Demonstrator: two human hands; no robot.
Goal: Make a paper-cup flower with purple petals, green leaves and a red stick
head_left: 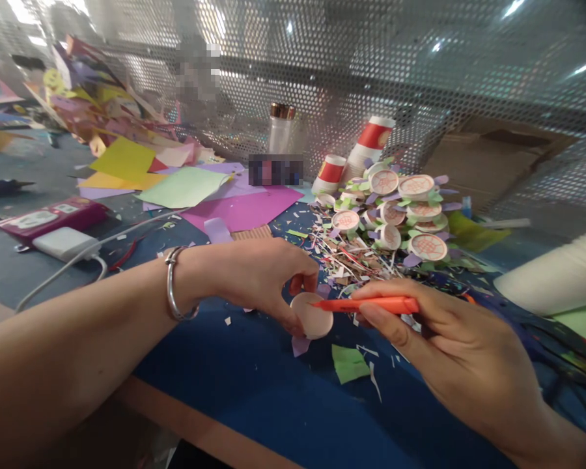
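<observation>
My left hand (pixel 273 277), with a silver bangle at its wrist, grips a cut-off paper cup base (pixel 315 318) between thumb and fingers. The base's pale round face points up, and a purple paper tab sticks out below it. In my right hand (pixel 449 345) is an orange-red marker (pixel 371 305), held nearly level, its tip at the round face. Whether the tip presses on it I cannot tell. Behind my hands stands a pile of similar cup bases (pixel 389 212) with orange-red line drawings and green and purple tabs.
Paper shreds (pixel 346 251) and a green scrap (pixel 350 363) litter the blue table. Further back are coloured sheets (pixel 185 187), stacked paper cups (pixel 371 140) and a glass bottle (pixel 280 130). On the left, a magenta power strip (pixel 53 218) holds a white charger (pixel 66 243) with a cable.
</observation>
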